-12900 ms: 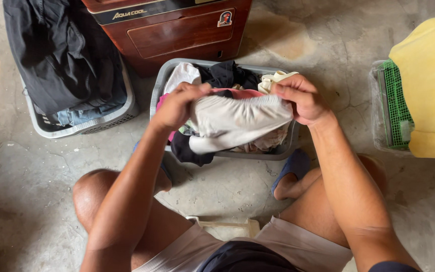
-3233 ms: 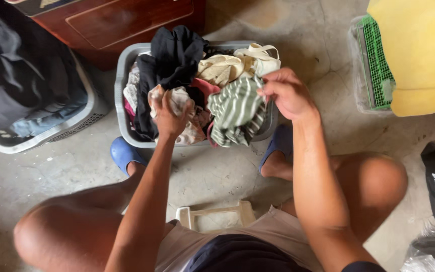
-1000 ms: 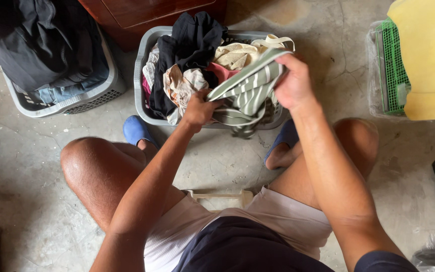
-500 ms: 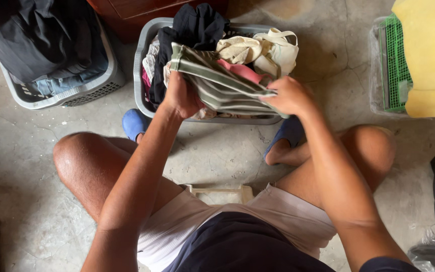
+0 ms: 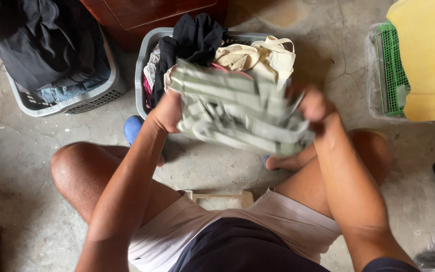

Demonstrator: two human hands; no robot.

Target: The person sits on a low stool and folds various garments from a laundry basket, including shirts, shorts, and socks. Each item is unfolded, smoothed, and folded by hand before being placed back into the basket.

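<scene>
I hold a green-and-white striped garment (image 5: 237,108) stretched between both hands, above the near edge of a grey laundry basket (image 5: 142,65). My left hand (image 5: 166,112) grips its left side and my right hand (image 5: 314,105) grips its right side; the cloth is blurred by motion. In the basket lie a black garment (image 5: 192,38), a cream cloth bag (image 5: 258,55) and several other clothes, partly hidden behind the striped garment.
A second grey basket (image 5: 71,103) with dark clothes stands at the upper left. A dark red wooden cabinet (image 5: 142,15) is behind the baskets. A green crate in plastic (image 5: 391,75) under a yellow cloth (image 5: 429,55) sits right. I sit on a low stool (image 5: 220,199) on concrete floor.
The striped garment has been lifted off the basket pile and pulled wider between my hands, toward me; my right hand moved right and up.
</scene>
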